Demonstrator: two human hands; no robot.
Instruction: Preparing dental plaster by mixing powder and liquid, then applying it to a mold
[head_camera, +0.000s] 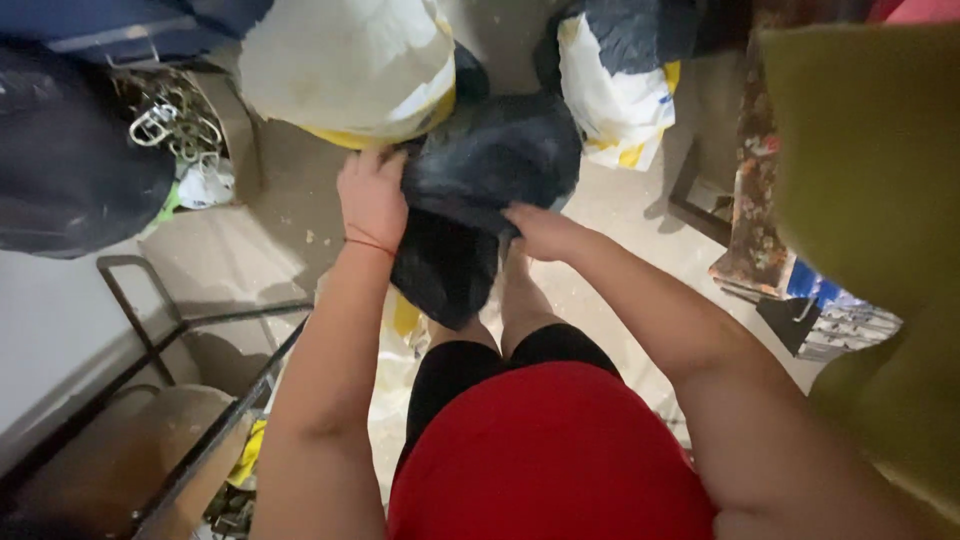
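A black plastic bag (480, 190) hangs in front of me over a dusty concrete floor. My left hand (372, 200) grips its left upper edge, fingers curled into the plastic. My right hand (540, 232) clutches the bag's right side, fingers closed on a fold. The bag's lower part droops between my arms, down toward my legs. I wear a red top and black shorts.
A white and yellow sack (350, 65) and another white sack (615, 100) stand just beyond the bag. A large black bag (70, 160) and metal hooks (170, 120) lie at left. A metal frame (180, 340) is at lower left, an olive cloth (870, 160) at right.
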